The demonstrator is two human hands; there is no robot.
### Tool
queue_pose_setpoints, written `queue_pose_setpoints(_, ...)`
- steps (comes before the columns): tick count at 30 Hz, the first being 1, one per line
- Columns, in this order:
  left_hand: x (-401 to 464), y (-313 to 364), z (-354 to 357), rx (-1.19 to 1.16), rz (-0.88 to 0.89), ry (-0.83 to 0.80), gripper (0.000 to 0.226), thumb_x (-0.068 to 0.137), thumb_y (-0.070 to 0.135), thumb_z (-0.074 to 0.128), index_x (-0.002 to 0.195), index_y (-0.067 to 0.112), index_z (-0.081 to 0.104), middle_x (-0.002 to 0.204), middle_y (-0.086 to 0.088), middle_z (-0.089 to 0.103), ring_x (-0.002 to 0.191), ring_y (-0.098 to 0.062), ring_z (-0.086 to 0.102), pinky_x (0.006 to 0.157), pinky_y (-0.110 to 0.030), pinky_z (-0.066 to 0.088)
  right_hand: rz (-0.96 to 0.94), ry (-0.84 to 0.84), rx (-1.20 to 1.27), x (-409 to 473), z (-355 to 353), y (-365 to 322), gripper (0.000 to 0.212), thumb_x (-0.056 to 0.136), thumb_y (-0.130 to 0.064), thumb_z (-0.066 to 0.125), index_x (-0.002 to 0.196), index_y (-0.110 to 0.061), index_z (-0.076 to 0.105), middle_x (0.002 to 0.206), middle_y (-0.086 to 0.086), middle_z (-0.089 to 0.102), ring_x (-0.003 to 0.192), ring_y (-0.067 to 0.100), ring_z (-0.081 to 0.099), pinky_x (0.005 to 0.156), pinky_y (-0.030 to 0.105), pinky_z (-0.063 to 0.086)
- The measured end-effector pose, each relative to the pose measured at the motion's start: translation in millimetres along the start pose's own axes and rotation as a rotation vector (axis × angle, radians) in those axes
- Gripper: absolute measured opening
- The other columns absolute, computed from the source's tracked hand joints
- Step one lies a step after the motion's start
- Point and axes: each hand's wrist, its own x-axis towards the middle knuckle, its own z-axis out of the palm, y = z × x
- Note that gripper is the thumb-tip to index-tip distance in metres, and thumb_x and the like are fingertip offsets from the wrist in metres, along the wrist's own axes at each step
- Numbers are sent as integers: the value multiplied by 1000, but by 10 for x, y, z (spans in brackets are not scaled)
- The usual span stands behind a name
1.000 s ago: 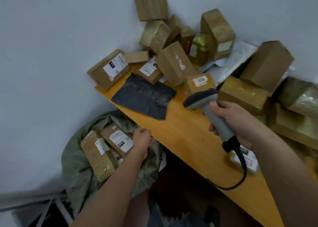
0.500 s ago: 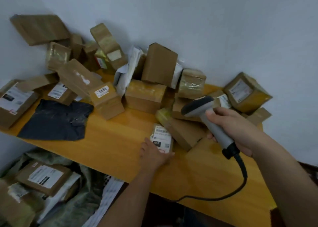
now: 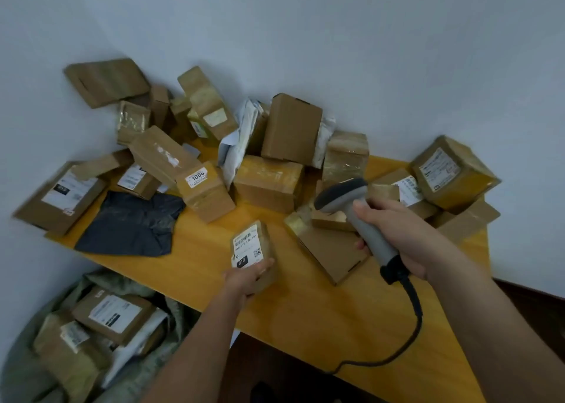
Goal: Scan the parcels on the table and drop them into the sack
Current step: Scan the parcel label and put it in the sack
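While left hand (image 3: 244, 280) fingers grip the small parcel (image 3: 255, 254), right-hand (image 3: 403, 237) fingers, partly hidden, seemingly wrap the scanner (image 3: 360, 216).

The table (image 3: 305, 320) has a smooth, satin orange-yellow wood-look top, and most parcels heaped toward the upper left of the frame are matt brown cardboard, several wrapped in glossy clear tape that catches the light. The small parcel (image 3: 253, 254) near centre carries a matt white paper label, while the black mailer bag (image 3: 131, 225) at left is crinkled, dull plastic. The scanner (image 3: 357, 219) looks like matt grey plastic with a darker head, and the sack (image 3: 21, 372) at lower left is rough, woven greenish cloth.
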Motion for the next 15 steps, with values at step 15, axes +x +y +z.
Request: queue_pose_setpoints(15, -532, 668, -759, -419, 253, -233, 31, 91, -7, 57, 119, 5, 55, 103, -11, 67, 91, -28, 64, 80, -41, 54, -278, -117, 16, -298, 713, -806, 24, 98, -38, 53, 114, -21, 57, 99, 14, 64, 68, 18, 66, 72, 38, 56)
